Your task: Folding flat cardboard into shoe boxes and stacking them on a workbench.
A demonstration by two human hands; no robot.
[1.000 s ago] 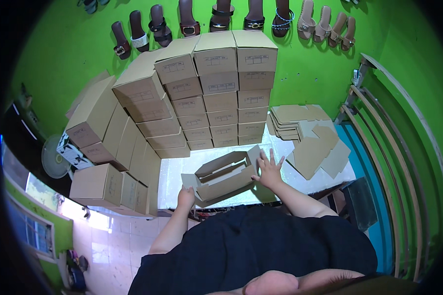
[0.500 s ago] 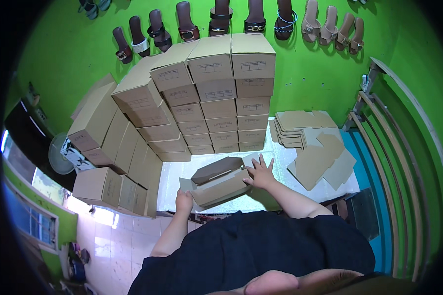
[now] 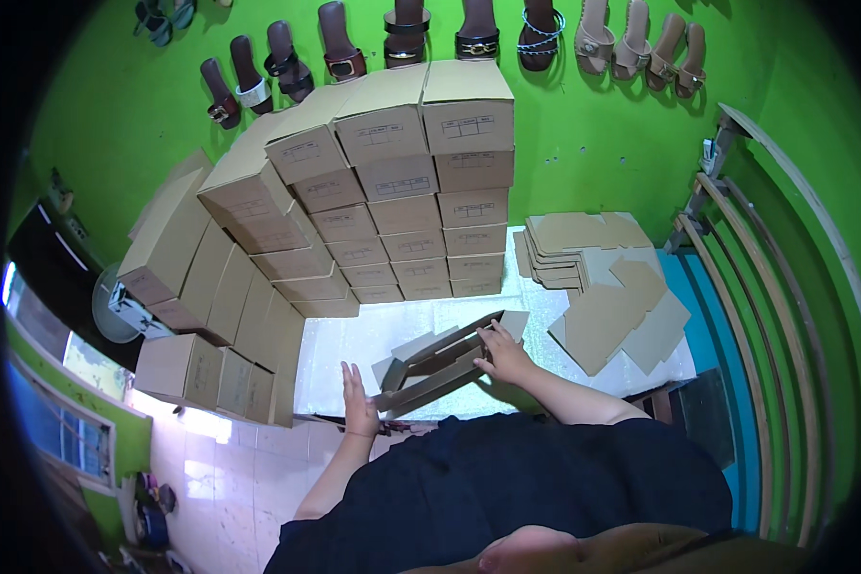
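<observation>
Boxes [image 3: 472, 115] stand formed; the open box [image 3: 434, 386] is part-folded; blanks [image 3: 607, 320] lie flat. Left hand [image 3: 360, 407]: grip open at the open box's end; right hand [image 3: 507, 355]: half-curled over its rim, hold unclear.

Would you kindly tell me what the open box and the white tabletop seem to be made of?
The open box looks like matte brown cardboard, judging by its thin folded panels and flaps. The white tabletop is glossy with bright glints, perhaps plastic sheeting, though the look leaves this open.
</observation>
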